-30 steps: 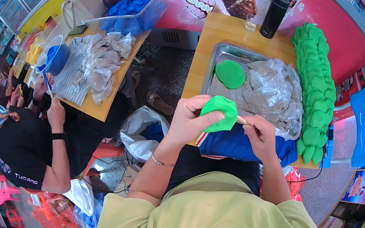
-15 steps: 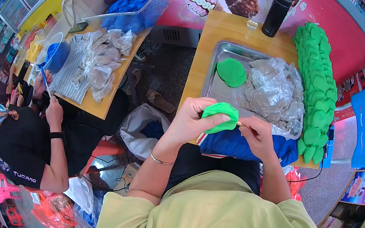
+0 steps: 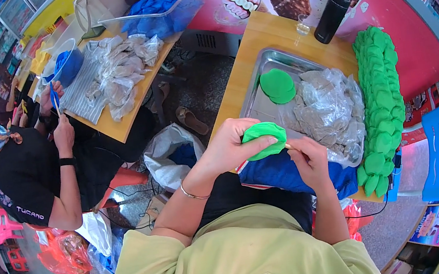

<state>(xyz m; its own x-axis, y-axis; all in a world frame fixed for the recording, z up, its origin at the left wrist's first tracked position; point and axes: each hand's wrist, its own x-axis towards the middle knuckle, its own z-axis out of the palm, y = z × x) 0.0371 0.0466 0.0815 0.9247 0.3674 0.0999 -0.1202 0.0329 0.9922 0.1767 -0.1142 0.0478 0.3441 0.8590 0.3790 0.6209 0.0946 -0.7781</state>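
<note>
Fingers of your left hand (image 3: 232, 146) pinch the green fabric piece (image 3: 264, 138) folded above the blue cloth (image 3: 285, 170), steadying it while your right hand (image 3: 306, 157) grips a thin stick at its edge.

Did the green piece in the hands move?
Yes. The green piece dropped lower, away from the green discs in the tray, now folded flatter in the left hand.

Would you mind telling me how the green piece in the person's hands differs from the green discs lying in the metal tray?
The green piece is folded or bent over, while the green discs lie flat and round. The piece is held up in the grip of the left hand, with the right hand at its edge; the discs rest stacked, untouched, in the metal tray beside crumpled clear plastic. Both share the same bright green colour.
</note>
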